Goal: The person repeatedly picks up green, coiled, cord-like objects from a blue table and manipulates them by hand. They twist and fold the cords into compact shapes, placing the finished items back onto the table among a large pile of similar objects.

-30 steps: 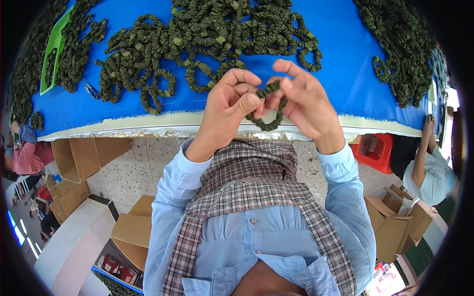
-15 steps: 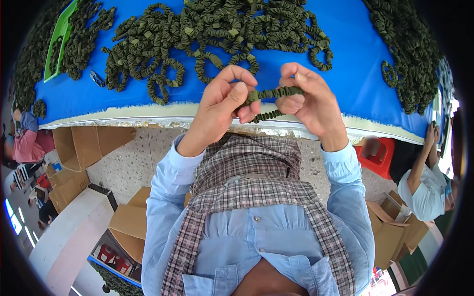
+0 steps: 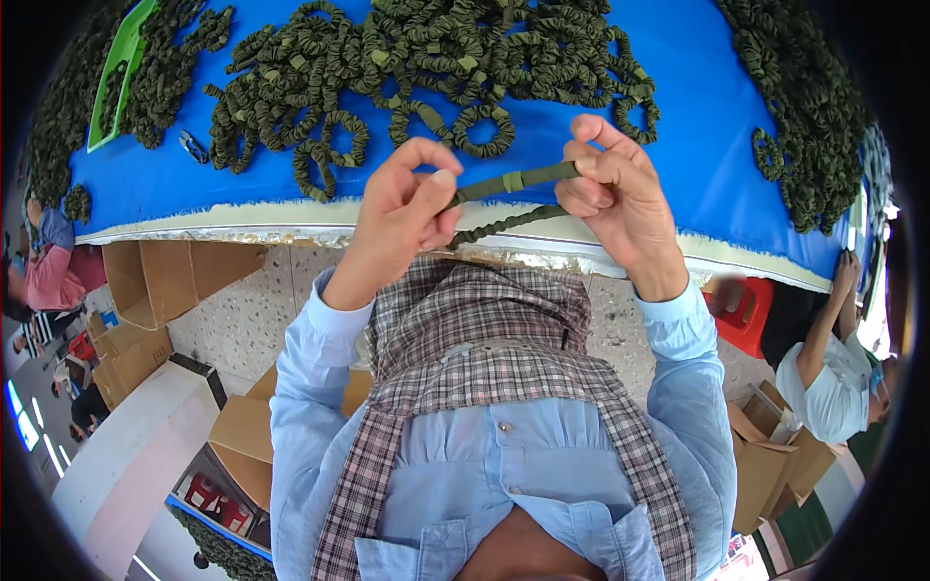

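Note:
A dark green fabric-covered elastic loop (image 3: 513,181) is stretched between my two hands over the table's near edge. Its upper strand is pulled smooth and flat, with a lighter green join around its middle; the lower strand stays gathered. My left hand (image 3: 402,208) pinches one end between thumb and fingers. At the other end, my right hand (image 3: 620,194) grips the band between thumb and curled fingers. Just beyond my hands lies a heap of similar gathered loops (image 3: 426,58), with a single loop (image 3: 484,131) at its near side.
On the blue-covered table (image 3: 717,194) lie small snips (image 3: 193,146), a green tray (image 3: 121,73) and another loop pile (image 3: 799,116) at right. Cardboard boxes (image 3: 179,281) stand below. A red stool (image 3: 746,315) and a co-worker (image 3: 823,378) are at right; another person (image 3: 53,271) is at left.
My hands have moved apart, the left one leftward. The loop between them has gone from bunched to stretched, and its lighter join now shows in the middle.

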### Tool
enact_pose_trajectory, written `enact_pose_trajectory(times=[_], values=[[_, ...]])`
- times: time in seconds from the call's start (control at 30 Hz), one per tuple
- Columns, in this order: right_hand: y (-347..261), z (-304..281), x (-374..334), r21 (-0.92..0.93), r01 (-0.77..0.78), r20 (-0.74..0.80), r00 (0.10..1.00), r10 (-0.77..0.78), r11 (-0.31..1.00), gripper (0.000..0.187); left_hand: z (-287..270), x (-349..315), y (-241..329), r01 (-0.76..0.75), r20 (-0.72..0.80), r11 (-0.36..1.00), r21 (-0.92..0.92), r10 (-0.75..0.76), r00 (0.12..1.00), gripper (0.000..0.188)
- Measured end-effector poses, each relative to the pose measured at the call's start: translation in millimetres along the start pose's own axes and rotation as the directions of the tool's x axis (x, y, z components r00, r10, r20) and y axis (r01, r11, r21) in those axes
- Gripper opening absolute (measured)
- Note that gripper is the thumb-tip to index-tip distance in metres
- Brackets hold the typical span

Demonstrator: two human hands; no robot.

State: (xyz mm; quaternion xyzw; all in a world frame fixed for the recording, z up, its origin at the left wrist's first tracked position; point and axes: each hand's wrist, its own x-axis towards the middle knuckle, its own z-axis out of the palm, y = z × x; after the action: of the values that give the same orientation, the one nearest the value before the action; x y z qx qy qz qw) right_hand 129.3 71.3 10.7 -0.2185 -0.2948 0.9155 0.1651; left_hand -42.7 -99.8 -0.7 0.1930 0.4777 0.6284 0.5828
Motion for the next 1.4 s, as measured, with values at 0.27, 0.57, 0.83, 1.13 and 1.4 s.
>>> enact_pose_trajectory(times=[0.27,0.57,0.83,1.13,1.4], values=[[6.4,22.7,6.9,-0.709,0.101,0.073,0.995,-0.07,0.698,0.022,6.6,-0.5,-1.9,-0.009,0.0,0.996,-0.089,0.01,1.0,0.024],[6.4,35.0,0.3,-0.841,0.291,0.244,0.957,-0.159,0.456,0.017,20.9,1.4,7.2,-0.138,-0.025,0.984,0.116,0.142,0.99,0.02],[-15.1,24.9,-8.2,-0.837,0.222,0.205,0.975,-0.09,0.5,0.012,5.8,-8.6,4.0,-0.237,-0.009,0.89,-0.389,0.254,0.967,0.014],[-11.2,35.2,-9.9,-0.859,0.193,0.116,0.976,-0.187,0.475,0.02,18.2,1.6,-3.5,-0.261,-0.018,0.884,0.388,0.29,0.957,0.013],[18.9,31.9,3.8,-0.819,0.545,0.463,0.812,-0.354,0.18,0.019,22.2,-0.6,-0.8,-0.295,-0.021,0.916,0.272,0.312,0.95,0.021]])
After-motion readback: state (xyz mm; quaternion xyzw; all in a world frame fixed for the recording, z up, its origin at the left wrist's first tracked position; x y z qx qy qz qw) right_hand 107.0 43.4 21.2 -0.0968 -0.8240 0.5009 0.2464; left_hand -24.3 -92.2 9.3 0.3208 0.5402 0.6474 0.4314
